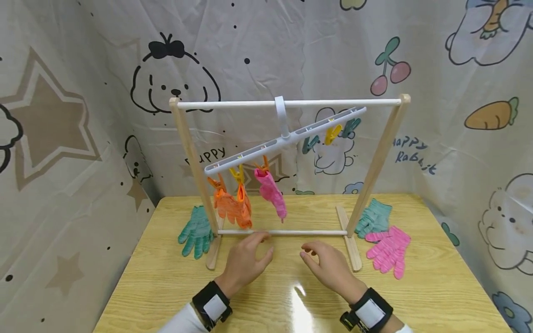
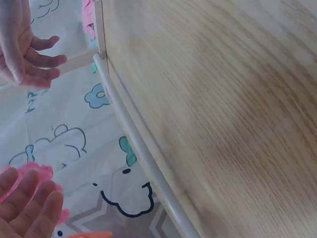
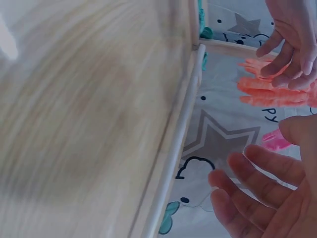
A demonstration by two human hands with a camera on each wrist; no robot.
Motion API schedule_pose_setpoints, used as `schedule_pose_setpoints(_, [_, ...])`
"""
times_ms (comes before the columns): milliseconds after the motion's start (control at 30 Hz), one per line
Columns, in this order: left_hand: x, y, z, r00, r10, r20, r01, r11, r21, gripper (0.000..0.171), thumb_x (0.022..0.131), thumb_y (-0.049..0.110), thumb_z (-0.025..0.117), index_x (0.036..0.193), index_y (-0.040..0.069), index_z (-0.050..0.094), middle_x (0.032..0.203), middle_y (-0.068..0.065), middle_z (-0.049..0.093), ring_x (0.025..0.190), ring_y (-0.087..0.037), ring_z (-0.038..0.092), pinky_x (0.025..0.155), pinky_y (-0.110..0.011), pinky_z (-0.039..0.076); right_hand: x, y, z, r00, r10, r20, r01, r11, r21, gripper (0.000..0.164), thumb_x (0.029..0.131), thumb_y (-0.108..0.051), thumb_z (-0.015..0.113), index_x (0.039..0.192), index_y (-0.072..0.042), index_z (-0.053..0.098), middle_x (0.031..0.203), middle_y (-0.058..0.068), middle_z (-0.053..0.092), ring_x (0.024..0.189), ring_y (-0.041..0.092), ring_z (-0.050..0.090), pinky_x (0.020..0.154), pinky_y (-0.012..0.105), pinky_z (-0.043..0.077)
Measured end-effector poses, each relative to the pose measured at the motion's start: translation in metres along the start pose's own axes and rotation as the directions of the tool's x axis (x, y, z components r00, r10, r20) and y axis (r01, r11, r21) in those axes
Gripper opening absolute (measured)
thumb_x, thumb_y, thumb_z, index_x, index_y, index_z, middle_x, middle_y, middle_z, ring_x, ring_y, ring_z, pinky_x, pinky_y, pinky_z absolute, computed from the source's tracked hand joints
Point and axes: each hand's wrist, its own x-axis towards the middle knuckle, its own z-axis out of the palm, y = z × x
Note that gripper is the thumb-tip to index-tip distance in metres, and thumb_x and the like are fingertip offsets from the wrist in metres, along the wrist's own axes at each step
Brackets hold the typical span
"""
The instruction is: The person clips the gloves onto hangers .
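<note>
Right up close sit your black wrist straps with white patches (image 1: 208, 298). Just ahead come your left hand (image 1: 243, 260) and right hand (image 1: 329, 264), fingers loosely bent, both holding nothing. And here's the pale grey plastic hanger (image 1: 266, 147), hooked over the white top rail (image 1: 233, 104), left end dipping well below the right! On that low side hang bright orange knitwear (image 1: 226, 203), one glove or two I can't tell, and a pink knitted piece (image 1: 272, 196); on the high side, teal and yellow plastic pegs (image 1: 332, 134) dangle bare. You'd do well to steady the hanger with one hand while the other squeezes a peg; weight on the high side should level it. Farther out: a green knitted glove (image 1: 197, 233) left, a teal knitted glove (image 1: 376, 216) and a bright pink knitted glove (image 1: 389, 252) right, all on the wooden worktop (image 1: 266, 305).
</note>
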Motion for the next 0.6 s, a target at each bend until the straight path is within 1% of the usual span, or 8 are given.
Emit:
schedule_pose_setpoints(167, [-0.003,0.004,0.002,0.997,-0.002,0.079,0.002,1.000,0.000,0.034,0.088,0.026,0.075,0.117,0.011,0.069,0.106,-0.001,0.075,0.092,-0.016,0.073,0.073,-0.030,0.059,-0.009,0.010,0.002,1.000,0.012,-0.013,-0.012,1.000,-0.015,0.019,0.096,-0.027,0.069,0.107,-0.013,0.075,0.103,0.002,0.075,0.089,0.019,0.070,0.073,0.030,0.055])
schedule_pose_setpoints(300, [-0.004,0.008,0.006,0.993,0.004,0.114,-0.005,1.000,0.009,0.033,0.088,0.030,0.075,0.116,0.012,0.070,0.107,0.000,0.075,0.094,-0.015,0.072,0.076,-0.031,0.059,-0.014,0.017,0.002,1.000,0.021,-0.009,-0.021,1.000,-0.018,0.019,0.095,-0.027,0.069,0.106,-0.012,0.075,0.102,0.002,0.076,0.089,0.019,0.071,0.073,0.031,0.055])
schedule_pose_setpoints(433, [-0.004,0.011,0.010,0.988,0.021,0.152,-0.024,1.000,0.014,0.033,0.090,0.032,0.074,0.117,0.013,0.069,0.109,0.000,0.075,0.097,-0.014,0.072,0.076,-0.030,0.059,-0.019,0.023,0.001,0.998,0.056,0.005,-0.056,0.998,-0.025,0.019,0.095,-0.029,0.069,0.106,-0.014,0.075,0.101,0.000,0.075,0.088,0.016,0.070,0.070,0.031,0.055])
schedule_pose_setpoints(600, [-0.005,0.015,0.014,0.979,0.018,0.203,-0.025,0.999,0.031,0.034,0.090,0.032,0.073,0.119,0.014,0.069,0.114,0.000,0.074,0.102,-0.014,0.072,0.075,-0.028,0.060,-0.023,0.031,-0.001,0.996,0.087,0.017,-0.086,0.995,-0.047,0.020,0.095,-0.029,0.069,0.107,-0.015,0.075,0.103,-0.001,0.076,0.089,0.015,0.071,0.068,0.031,0.056])
